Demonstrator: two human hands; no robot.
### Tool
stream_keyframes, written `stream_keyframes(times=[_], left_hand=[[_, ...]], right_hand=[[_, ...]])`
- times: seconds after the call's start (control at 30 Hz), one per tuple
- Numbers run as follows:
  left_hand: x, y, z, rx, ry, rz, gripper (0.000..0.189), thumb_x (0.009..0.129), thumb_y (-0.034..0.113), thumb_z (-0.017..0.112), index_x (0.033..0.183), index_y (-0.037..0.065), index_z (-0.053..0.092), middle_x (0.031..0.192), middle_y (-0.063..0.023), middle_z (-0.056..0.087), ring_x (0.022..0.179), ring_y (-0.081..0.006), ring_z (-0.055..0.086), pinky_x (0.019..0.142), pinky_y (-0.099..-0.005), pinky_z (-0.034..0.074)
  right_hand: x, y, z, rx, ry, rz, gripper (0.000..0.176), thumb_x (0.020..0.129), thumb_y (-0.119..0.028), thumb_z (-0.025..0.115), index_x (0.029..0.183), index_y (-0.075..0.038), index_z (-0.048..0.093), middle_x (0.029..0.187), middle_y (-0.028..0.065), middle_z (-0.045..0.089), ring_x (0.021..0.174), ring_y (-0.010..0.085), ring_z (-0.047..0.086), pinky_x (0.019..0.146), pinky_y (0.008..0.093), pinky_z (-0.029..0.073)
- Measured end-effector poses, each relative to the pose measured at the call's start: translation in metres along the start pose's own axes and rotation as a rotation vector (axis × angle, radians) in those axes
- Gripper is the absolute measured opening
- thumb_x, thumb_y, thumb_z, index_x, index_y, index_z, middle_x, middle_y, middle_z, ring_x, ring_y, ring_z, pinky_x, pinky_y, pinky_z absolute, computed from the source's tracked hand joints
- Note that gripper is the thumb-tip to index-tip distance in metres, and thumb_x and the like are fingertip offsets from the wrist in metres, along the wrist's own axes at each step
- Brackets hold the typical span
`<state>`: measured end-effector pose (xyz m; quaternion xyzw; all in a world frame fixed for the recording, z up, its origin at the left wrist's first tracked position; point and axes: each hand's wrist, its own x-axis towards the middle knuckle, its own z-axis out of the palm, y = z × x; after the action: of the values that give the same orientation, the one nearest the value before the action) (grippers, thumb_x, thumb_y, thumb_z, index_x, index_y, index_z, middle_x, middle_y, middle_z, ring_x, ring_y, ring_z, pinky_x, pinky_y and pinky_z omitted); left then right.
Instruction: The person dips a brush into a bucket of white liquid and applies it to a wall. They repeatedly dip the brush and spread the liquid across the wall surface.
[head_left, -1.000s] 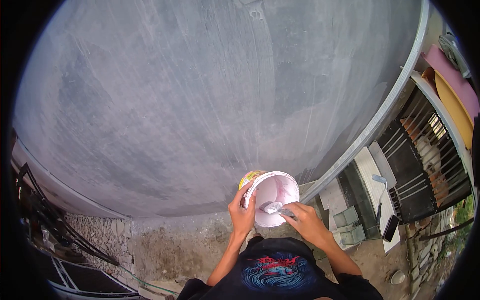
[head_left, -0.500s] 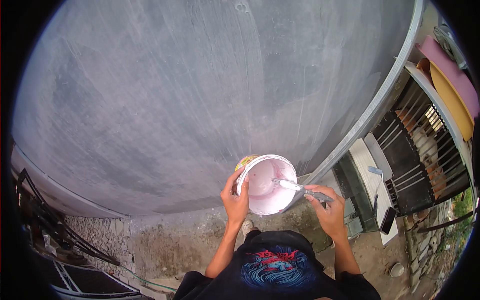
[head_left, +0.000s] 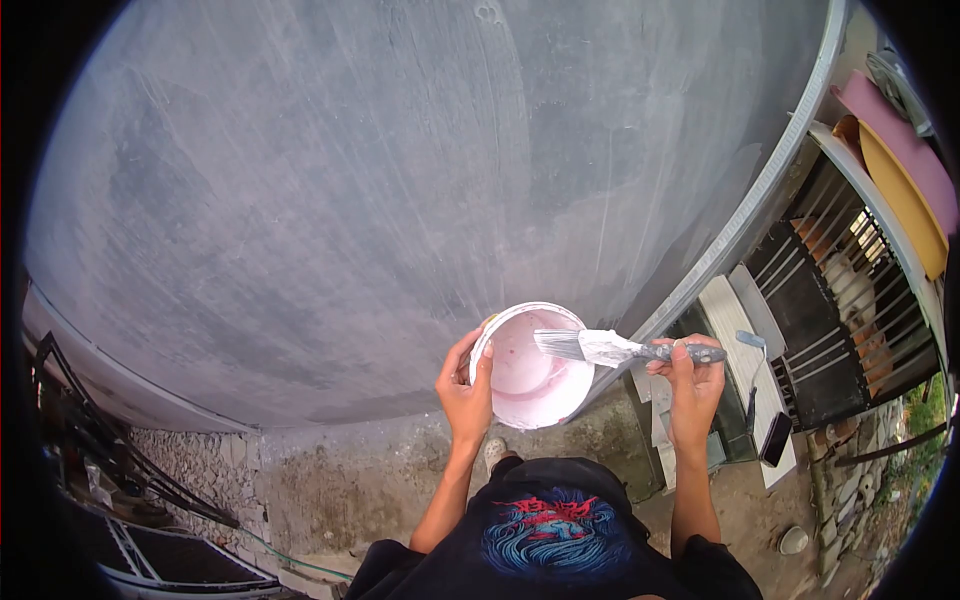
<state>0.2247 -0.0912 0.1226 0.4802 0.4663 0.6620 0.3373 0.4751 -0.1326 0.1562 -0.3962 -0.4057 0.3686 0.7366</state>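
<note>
My left hand (head_left: 468, 390) grips the left side of a white bucket (head_left: 577, 395), thumb on its rim and fingers around the outside. Pale pink liquid or residue coats the inside. My right hand (head_left: 690, 385) is closed on the grey handle of a paintbrush (head_left: 608, 347). The brush lies nearly level, bristles pointing left over the bucket's opening, its white-smeared middle across the right rim. In front stands a large grey wall (head_left: 400, 200) with streaks and uneven patches.
At the right, a white board (head_left: 735, 350) bears a black phone (head_left: 775, 440) and a small blue-headed tool (head_left: 750, 340). Behind it is a barred cage (head_left: 820, 310) with an animal inside. Dark metal frames (head_left: 150, 470) stand lower left. A small white cup (head_left: 793, 540) sits on the ground.
My right hand has moved right and slightly up, lifting the brush out of the bucket's interior to above its rim. The bucket has tilted and shifted slightly.
</note>
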Motion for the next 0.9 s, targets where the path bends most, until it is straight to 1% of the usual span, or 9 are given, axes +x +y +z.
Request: stream_keyframes(times=[0.27,0.5,0.77,0.9], left_hand=[[0.0,0.003,0.003,-0.027,0.004,-0.005,0.031,0.094,0.007,0.063,0.122,-0.007,0.059,0.113,-0.0138,0.067,0.1,-0.0138,0.063,0.088,-0.0255,0.049],[0.0,0.003,0.005,-0.028,0.009,-0.006,0.031,0.094,0.007,0.063,0.122,-0.007,0.059,0.112,-0.0139,0.067,0.099,-0.0133,0.064,0.087,-0.0252,0.05],[0.0,0.004,0.007,-0.04,0.007,0.002,0.031,0.094,0.007,0.063,0.121,-0.007,0.059,0.111,-0.0138,0.067,0.097,-0.0125,0.064,0.085,-0.0241,0.05],[0.0,0.005,0.007,-0.041,0.011,0.005,0.032,0.094,0.008,0.064,0.122,-0.007,0.059,0.111,-0.0138,0.067,0.097,-0.0124,0.064,0.085,-0.024,0.05]], right_hand=[[0.008,-0.012,0.001,0.038,0.014,-0.029,0.016,0.099,-0.01,0.056,0.108,0.0,0.047,0.101,0.0236,0.066,0.074,0.0178,0.065,0.071,0.0314,0.056],[0.014,-0.021,0.0,0.083,0.024,-0.054,0.019,0.099,-0.012,0.057,0.11,-0.001,0.047,0.101,0.0243,0.066,0.073,0.0184,0.065,0.072,0.0317,0.055],[0.015,-0.027,0.0,0.094,0.018,-0.081,0.019,0.099,-0.012,0.056,0.111,-0.001,0.046,0.101,0.0241,0.066,0.073,0.0182,0.064,0.071,0.0318,0.055],[0.017,-0.019,-0.002,0.087,0.014,-0.073,0.018,0.098,-0.011,0.057,0.109,0.0,0.048,0.1,0.0232,0.066,0.071,0.0173,0.064,0.07,0.0308,0.056]])
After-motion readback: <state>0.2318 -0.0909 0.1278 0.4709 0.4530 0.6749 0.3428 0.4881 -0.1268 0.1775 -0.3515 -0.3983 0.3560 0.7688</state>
